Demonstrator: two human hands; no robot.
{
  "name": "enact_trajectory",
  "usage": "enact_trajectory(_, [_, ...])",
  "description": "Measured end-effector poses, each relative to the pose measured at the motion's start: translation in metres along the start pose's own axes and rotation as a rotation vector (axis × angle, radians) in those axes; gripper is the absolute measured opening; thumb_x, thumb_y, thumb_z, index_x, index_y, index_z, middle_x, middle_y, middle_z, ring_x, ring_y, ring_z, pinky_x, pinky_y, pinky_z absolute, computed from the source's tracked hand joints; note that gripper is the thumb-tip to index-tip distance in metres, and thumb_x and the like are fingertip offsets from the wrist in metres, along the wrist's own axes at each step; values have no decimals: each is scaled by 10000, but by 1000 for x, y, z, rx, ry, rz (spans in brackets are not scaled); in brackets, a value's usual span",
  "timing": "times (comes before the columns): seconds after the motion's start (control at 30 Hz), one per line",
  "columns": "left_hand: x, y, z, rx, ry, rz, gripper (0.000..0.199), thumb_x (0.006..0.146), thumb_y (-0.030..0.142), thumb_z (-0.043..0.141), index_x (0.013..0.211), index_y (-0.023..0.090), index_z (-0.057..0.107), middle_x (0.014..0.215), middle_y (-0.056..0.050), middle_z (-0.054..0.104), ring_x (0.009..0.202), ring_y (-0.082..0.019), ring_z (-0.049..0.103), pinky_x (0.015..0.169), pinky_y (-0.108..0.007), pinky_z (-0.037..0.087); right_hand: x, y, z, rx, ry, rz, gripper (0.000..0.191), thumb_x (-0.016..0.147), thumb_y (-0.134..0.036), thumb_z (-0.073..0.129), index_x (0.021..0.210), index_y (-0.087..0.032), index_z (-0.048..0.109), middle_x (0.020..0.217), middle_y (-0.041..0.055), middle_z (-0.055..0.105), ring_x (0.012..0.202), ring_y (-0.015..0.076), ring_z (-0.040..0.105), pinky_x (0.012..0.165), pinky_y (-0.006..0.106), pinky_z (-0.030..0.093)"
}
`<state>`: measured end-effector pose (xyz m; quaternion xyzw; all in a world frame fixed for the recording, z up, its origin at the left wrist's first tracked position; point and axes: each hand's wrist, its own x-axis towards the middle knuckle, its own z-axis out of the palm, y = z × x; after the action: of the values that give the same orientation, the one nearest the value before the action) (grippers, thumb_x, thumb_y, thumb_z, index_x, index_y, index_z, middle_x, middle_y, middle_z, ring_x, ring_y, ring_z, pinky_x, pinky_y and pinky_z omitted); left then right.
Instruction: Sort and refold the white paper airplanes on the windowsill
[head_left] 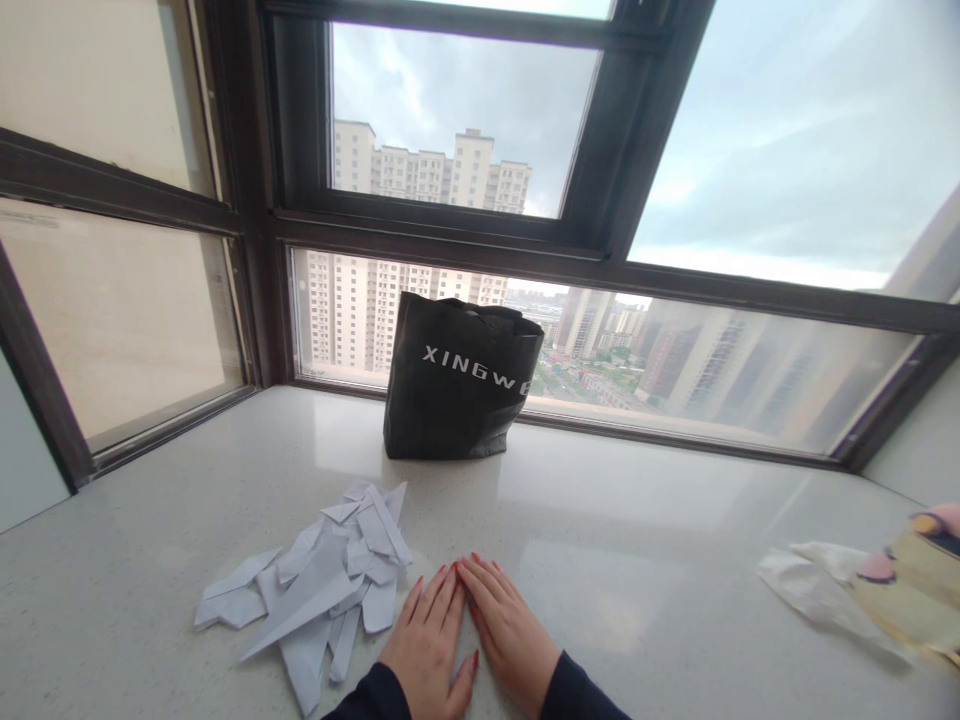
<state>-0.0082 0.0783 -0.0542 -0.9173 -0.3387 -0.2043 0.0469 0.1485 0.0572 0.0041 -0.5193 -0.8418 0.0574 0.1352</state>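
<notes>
Both hands rest flat on the pale speckled sill, fingertips meeting at the middle. My left hand [430,640] lies with its fingers stretched out and its thumb apart, holding nothing. Beside it, my right hand [508,632] is also laid out flat, its fingers straight and close together, with nothing in it. Just left of my left hand is a loose pile of folded white paper pieces [322,580], some long and pointed. Behind the hands a black bag [459,390] with white lettering stands upright against the window.
On the far right lie a crumpled white tissue [814,585] and a yellow and pink package [911,590], partly cut off by the frame. Dark window frames [450,235] border the white sill [637,570] at the back and left. Tall buildings show outside.
</notes>
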Motion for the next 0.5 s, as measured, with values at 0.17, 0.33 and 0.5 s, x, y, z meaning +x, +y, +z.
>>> enact_trajectory(0.17, [-1, 0, 2, 3, -14, 0, 613, 810, 418, 351, 1321, 88, 276, 1341, -139, 342, 1218, -277, 296, 973, -419, 262, -1, 1, 3, 7, 25, -2, 467, 802, -108, 327, 1262, -85, 402, 1301, 118, 420, 1228, 196, 320, 1022, 393, 267])
enact_trajectory(0.33, [12, 16, -29, -35, -81, -104, 487, 786, 392, 382, 1174, 121, 498, 1175, -127, 538, 1048, -257, 488, 890, -371, 365, -1, 2, 4, 25, 42, -6, 454, 807, -115, 330, 1254, -98, 413, 1285, 116, 443, 1224, 195, 328, 1018, 393, 276])
enact_trajectory(0.5, [29, 12, -108, -6, -37, -283, 398, 797, 267, 379, 1169, 203, 503, 1170, -70, 543, 1069, -250, 461, 909, -424, 338, -2, 2, 5, 33, 54, 0, 480, 791, -87, 328, 1265, -115, 398, 1296, 109, 431, 1234, 192, 309, 1022, 401, 263])
